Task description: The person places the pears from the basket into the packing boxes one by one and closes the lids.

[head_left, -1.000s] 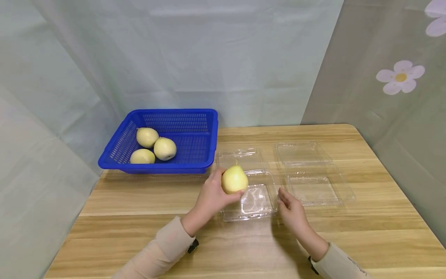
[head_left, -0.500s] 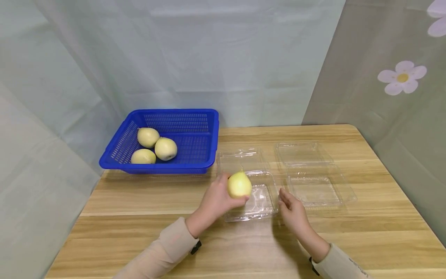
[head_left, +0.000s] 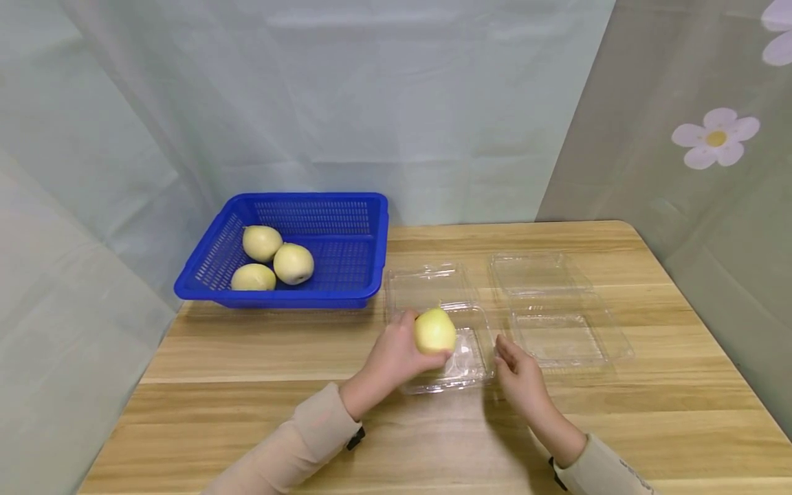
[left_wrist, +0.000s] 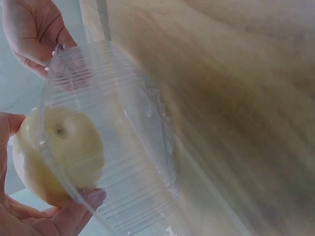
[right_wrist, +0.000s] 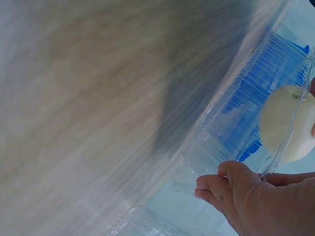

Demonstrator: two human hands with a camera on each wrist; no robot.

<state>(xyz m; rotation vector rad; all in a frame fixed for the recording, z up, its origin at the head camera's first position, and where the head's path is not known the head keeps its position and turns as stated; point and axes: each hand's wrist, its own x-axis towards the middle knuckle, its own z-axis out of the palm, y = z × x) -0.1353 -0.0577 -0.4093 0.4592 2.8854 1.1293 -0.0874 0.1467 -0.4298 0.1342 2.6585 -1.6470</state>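
Note:
In the head view my left hand [head_left: 399, 354] grips a pale yellow pear [head_left: 435, 331] with its stem up, fingers on one side and thumb on the other. The pear is above the tray half of an unfolded clear plastic clamshell container [head_left: 476, 320]. Through the clear wall, the left wrist view shows the pear's underside [left_wrist: 74, 142]. My right hand [head_left: 522, 385] is at that container's right side. The right wrist view has the container's rim [right_wrist: 283, 147] between this hand's thumb and fingers [right_wrist: 234, 172]. How firmly they pinch it is hard to tell.
At the back left stands a blue plastic basket [head_left: 334, 295] with three pears [head_left: 293, 264] in its left part. A second unfolded clear container [head_left: 559, 337] lies to the right. All rest on a wooden table [head_left: 247, 350], with curtains behind and at the sides.
My left hand has carried the pear a little right and down, farther over the tray half of the nearer container. My right hand has stayed at the container's side.

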